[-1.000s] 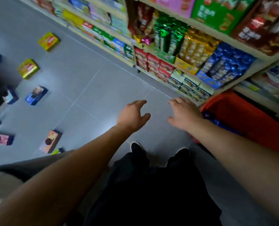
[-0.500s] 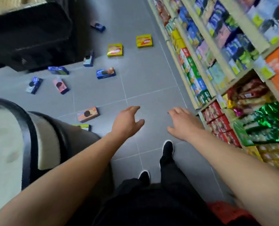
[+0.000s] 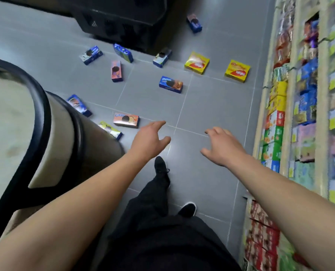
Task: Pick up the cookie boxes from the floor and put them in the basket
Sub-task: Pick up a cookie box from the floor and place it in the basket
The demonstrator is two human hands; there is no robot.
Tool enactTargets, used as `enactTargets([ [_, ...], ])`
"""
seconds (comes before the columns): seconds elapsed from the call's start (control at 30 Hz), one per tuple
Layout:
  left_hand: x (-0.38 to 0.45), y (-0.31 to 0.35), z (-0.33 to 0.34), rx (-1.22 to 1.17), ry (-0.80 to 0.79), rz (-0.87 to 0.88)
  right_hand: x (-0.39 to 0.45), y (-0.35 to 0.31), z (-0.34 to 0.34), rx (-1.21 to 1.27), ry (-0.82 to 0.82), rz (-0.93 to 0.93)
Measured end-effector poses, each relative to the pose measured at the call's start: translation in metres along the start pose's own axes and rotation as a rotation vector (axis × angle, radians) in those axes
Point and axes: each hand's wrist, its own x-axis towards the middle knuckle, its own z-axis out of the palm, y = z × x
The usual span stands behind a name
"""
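Eleven cookie boxes (image 3: 170,84) lie scattered on the floor (image 3: 211,106) while left hand (image 3: 150,138) and right hand (image 3: 223,145) hover spread and empty; stepping forward risks crushing the orange box (image 3: 126,120), and no basket is visible.

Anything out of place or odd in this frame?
Yes: cookie boxes lie scattered at odd angles on the grey floor rather than on the shelves, among them two yellow boxes and an orange box nearest the left hand. Both hands are empty.
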Motion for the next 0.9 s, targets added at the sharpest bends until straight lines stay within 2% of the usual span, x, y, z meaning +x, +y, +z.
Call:
enactTargets([
  [0.2, 0.107, -0.032, -0.025, -0.020, 0.024, -0.068, 0.130, -0.020, -0.047, -0.058, -0.033, -0.057],
  [0.53, 0.305, -0.066, -0.080, 0.037, -0.079, -0.087, 0.320, -0.054, -0.127, -0.043, -0.103, -0.050],
  [0.73, 0.412, -0.068, -0.078, 0.054, -0.155, -0.117, 0.419, -0.036, -0.147, 0.014, -0.164, -0.023],
  [0.9, 0.524, -0.064, -0.050, 0.086, -0.200, -0.172, 0.527, 0.003, -0.143, 0.084, -0.236, 0.011],
])
